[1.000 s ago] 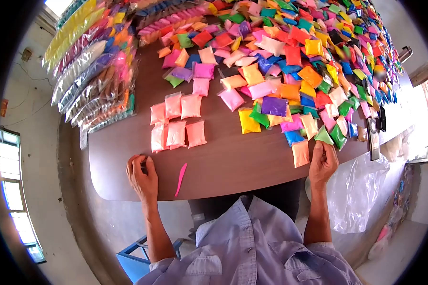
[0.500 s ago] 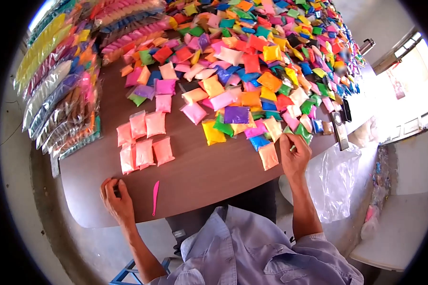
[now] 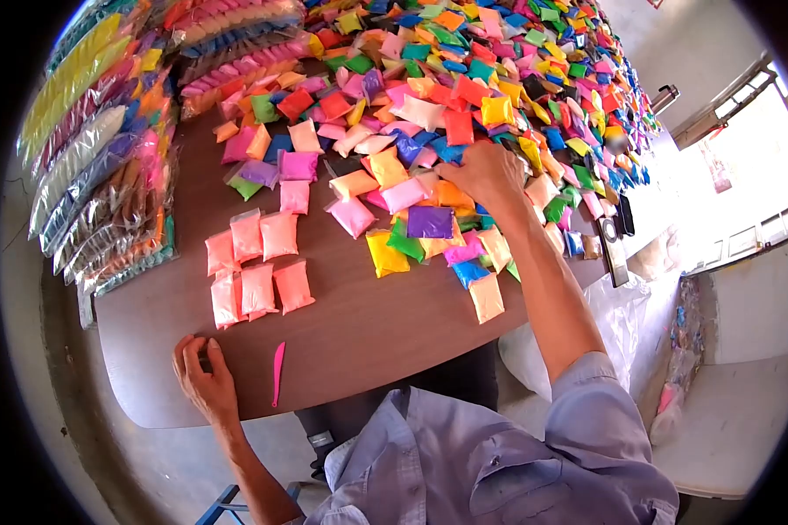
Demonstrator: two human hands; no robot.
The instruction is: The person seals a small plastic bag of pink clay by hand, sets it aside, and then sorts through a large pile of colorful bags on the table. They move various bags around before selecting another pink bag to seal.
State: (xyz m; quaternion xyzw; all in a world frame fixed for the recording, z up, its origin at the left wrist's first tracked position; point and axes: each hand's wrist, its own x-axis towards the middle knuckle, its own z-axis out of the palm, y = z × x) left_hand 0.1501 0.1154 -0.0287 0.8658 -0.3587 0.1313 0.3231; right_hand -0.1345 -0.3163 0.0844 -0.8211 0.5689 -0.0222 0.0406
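My right hand (image 3: 490, 179) reaches among loose packets (image 3: 458, 127), its fingertips hidden (I can't tell whether they pinch anything). I judge this a reaching step; next calls for a sure grip. My left hand (image 3: 208, 385) rests, thumb and fingers apart, coral packets (image 3: 257, 290) beyond them, pink tool (image 3: 278, 374) just right.

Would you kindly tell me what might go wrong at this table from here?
The right hand is over the heap of small multicoloured plastic packets, so it might drag some out of place. The slim pink knife-shaped tool lies near the front edge of the brown table, close to the left hand, and could get brushed off.
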